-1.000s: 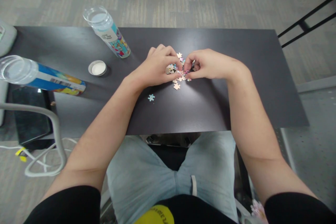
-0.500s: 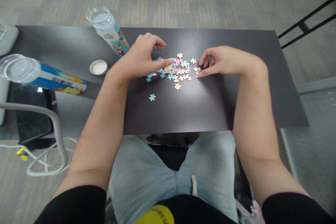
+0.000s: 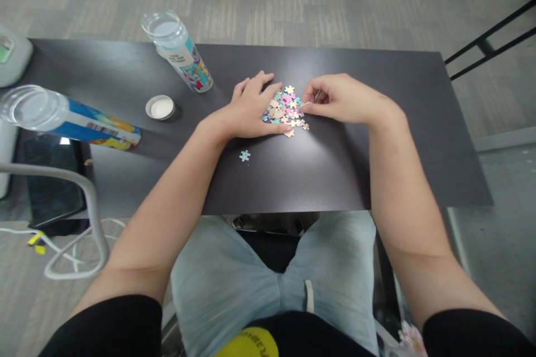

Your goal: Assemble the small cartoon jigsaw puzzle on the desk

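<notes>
A small heap of jigsaw puzzle pieces [image 3: 288, 105], pink, blue and plain tan, lies on the dark table [image 3: 335, 167]. My left hand [image 3: 250, 112] rests flat against the heap's left side, fingers and thumb spread around it; its palm hides some pieces. At the heap's right edge, my right hand [image 3: 339, 97] is closed in a pinch on a puzzle piece [image 3: 307, 104], of which only a pale edge shows. One light blue puzzle piece [image 3: 245, 155] lies apart, nearer to me.
A clear open jar with a colourful label [image 3: 180, 53] stands behind my left hand. Left of it are a round lid [image 3: 160, 107], a blue-labelled clear jar [image 3: 84, 120], a dark tablet-like device [image 3: 52, 178] and a grey curved tube [image 3: 90, 195].
My left hand has moved right and toward me, pressing the loose pieces into a tighter heap. My right hand has moved left, and its fingers have closed at the heap's edge.
</notes>
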